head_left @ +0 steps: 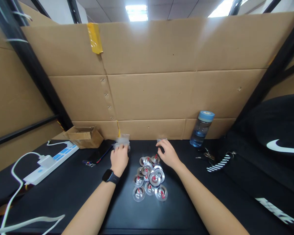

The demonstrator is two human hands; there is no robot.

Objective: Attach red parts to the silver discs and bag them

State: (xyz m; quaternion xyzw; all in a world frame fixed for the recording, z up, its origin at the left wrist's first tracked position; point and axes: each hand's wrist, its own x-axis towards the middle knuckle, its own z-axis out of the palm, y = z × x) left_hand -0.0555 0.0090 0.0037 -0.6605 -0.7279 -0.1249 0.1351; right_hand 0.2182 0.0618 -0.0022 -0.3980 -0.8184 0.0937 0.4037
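Metal discs [155, 179], shiny, round, piled; left hand [119, 160] over clear plastic [124, 138], right hand [169, 154] curved; grips unclear.

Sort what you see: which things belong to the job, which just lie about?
Probably the job: metal discs; clear plastic at the left hand; clear piece by the right hand.

Probably lying about: bottle; keys; power strip; cardboard box; black bag.

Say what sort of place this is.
Probably an improvised workstation: a dark tabletop with a cardboard wall behind it, a white power strip, and piled metal discs.
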